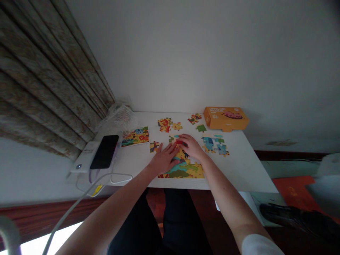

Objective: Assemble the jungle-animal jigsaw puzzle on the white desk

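A partly joined jigsaw puzzle [183,171] lies at the table's front edge, with a green crocodile on yellow. My left hand [163,160] rests on its left side, fingers spread. At the puzzle's upper edge, my right hand [191,146] has its fingers closed on a puzzle piece with red on it [181,142]. Part of that piece is hidden by the fingers. Loose pieces lie around: an elephant piece [208,144] right of my right hand, a brown and yellow piece [154,146] left of my left hand, and a lion piece [165,124] farther back.
An orange puzzle box [225,118] stands at the back right. On the left are a picture card [136,137], a black phone [104,152] on a white box [84,157], a white cable [120,174] and bubble wrap [119,117]. A wall closes the table's back.
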Motion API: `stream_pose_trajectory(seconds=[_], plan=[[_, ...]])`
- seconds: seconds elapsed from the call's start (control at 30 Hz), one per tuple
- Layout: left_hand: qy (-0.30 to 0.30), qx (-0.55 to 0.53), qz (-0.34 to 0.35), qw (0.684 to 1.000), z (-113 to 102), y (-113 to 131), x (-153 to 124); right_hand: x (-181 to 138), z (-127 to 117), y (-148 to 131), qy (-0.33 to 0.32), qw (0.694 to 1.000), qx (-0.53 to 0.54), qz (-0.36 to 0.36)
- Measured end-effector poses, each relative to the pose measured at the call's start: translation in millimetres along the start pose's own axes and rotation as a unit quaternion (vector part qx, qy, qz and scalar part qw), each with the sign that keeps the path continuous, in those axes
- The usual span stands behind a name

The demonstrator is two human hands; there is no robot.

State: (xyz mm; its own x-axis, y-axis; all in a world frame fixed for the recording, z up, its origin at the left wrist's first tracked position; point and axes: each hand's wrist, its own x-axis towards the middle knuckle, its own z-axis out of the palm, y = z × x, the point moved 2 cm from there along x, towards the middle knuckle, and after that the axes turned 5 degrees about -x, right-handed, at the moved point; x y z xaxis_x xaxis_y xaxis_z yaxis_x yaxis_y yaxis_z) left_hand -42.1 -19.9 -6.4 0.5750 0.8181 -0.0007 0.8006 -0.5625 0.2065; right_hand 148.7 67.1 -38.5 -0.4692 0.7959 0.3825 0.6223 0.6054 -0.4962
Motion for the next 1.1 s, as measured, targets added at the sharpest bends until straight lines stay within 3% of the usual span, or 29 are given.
stream_pose_trajectory(seconds=[0.2, 0.3, 0.37, 0.53, 0.67, 0.97, 1.1], plan=[[0.012, 0.009, -0.001, 1.000, -3, 9, -2, 0, -4, -5, -0.014, 1.000, -0.003, -0.005], [0.008, -0.013, 0.004, 1.000, -10, 2, -8, 0, -5, -5, -0.020, 1.000, -0.002, 0.002], [0.017, -0.034, -0.010, 0.999, -17, -15, -16, 0, -5, -5, -0.024, 1.000, -0.003, 0.002], [0.060, -0.077, -0.163, 0.982, -31, -78, -35, -1, -6, -6, -0.027, 1.000, -0.005, 0.004], [0.051, -0.121, -0.180, 0.975, -28, -104, -37, -2, -7, -6, -0.030, 1.000, 0.003, 0.006], [0.034, -0.162, -0.172, 0.971, -34, -119, -10, -3, -7, -5, -0.031, 0.999, 0.009, 0.020], [0.086, -0.244, -0.176, 0.950, -36, -115, -5, -3, -7, -5, -0.032, 0.999, 0.006, 0.010]])
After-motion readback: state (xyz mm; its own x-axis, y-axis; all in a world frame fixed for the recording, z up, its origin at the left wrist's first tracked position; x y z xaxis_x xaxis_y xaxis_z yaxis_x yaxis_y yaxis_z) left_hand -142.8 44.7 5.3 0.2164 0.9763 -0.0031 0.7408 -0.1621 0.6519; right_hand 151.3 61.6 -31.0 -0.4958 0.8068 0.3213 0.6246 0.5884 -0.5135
